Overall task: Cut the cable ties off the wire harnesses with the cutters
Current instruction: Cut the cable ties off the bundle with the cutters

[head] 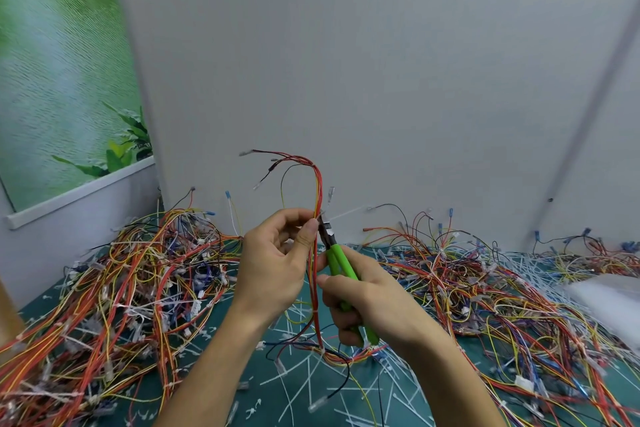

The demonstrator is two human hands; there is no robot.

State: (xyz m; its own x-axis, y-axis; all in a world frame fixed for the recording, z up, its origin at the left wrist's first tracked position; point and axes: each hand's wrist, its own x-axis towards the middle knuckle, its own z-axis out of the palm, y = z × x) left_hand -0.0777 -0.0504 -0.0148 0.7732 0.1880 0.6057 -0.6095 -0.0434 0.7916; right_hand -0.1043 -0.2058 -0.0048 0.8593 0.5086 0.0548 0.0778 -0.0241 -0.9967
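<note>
Cutters (341,262) partly within right hand (370,308)

Wire piles (114,291) and (502,295) lie left and right on the mat (304,388).

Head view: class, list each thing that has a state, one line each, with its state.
left hand: pinches the held harness
right hand: grips the cutters
cutters: tip at the cable tie
held harness: upright, top bent over
cable tie: on the harness, tail sticking out
cut ties: scattered on the mat
</note>
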